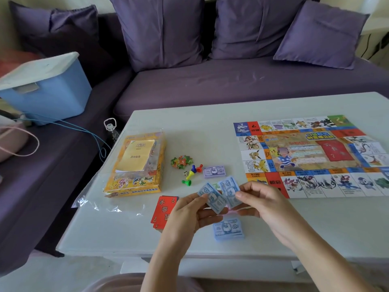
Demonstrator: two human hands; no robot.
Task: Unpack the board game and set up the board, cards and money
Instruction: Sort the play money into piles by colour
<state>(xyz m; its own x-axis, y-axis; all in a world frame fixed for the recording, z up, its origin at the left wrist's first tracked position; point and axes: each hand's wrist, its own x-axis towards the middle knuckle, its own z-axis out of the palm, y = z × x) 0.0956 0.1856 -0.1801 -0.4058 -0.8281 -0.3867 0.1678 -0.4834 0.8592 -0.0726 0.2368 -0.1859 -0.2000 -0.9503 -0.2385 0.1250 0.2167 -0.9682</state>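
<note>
Far to the left of the board [305,157] lies the one yellow game box [134,178], with a single booklet [136,154] on top and loose clear wrap [94,199] around it. Nearer the board, toward the table's [210,127] front edge, sits one red card deck [163,211]. It has not yet been moved to the red patch at the board's centre, which looks like its place. Closer still are one heap of star-shaped chips [182,162] (too jumbled to count) and four pawns: blue [193,168], red [200,167], yellow [190,175] and green [187,182]. A small die [185,173] sits among them; whether there is a second I cannot tell. One purple note stack [214,171] lies just left of the board's near corner.

In front of that corner the left hand [189,216] pinches one of the blue notes [219,194] between thumb and fingers. The right hand [263,205] pinches a second, so two show fanned above a blue note stack [228,228] on the table.

The board itself lies unfolded and flat, so unpacking seems done. Sorting the money looks about halfway, with two denominations stacked, and placing the cards appears to remain.
</note>
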